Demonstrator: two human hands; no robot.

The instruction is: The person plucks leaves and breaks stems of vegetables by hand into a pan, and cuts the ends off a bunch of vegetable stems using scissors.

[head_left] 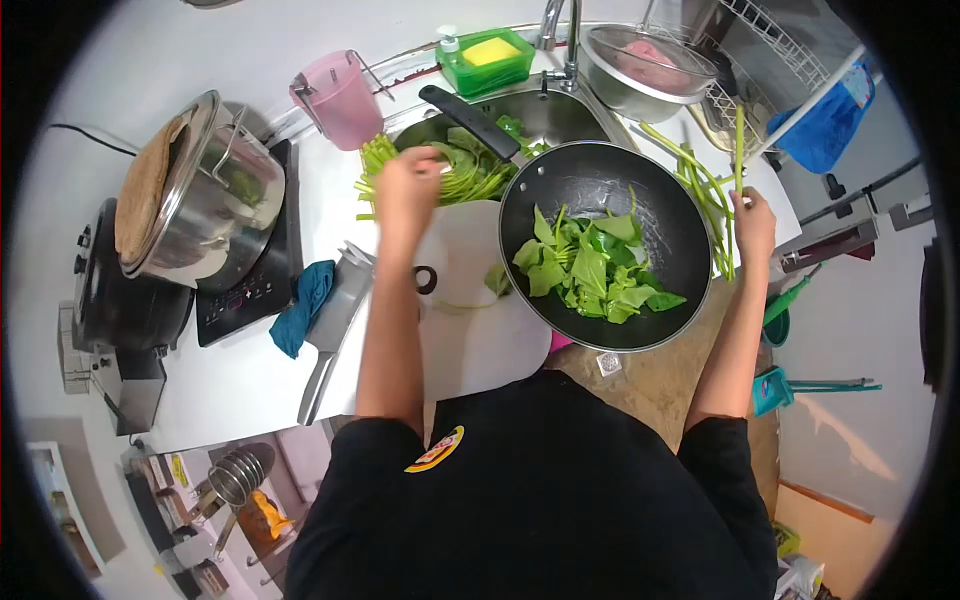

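Observation:
My left hand [408, 185] is above a bunch of leafy greens [460, 185] with cut stems, beside the sink; its fingers look bent but are smeared by motion. At the right, my right hand [755, 222] is closed around a long green stem [739, 150] that stands nearly upright. More bare stems [700, 185] lie at the counter's right edge, close to that hand. Between my arms sits a black frying pan [655, 190] with plucked green leaves [590, 265] in it, its handle pointing to the sink. A white cutting board [465, 340] lies partly under the pan, with a loose leaf [497, 280] on it.
A cleaver [340, 295] and a teal cloth [302, 308] lie left of the board. Further left, a large steel pot [225, 200] stands on an induction cooker [250, 300]. Behind are a pink pitcher [345, 100], the sink [575, 118] and a covered steel bowl [640, 95].

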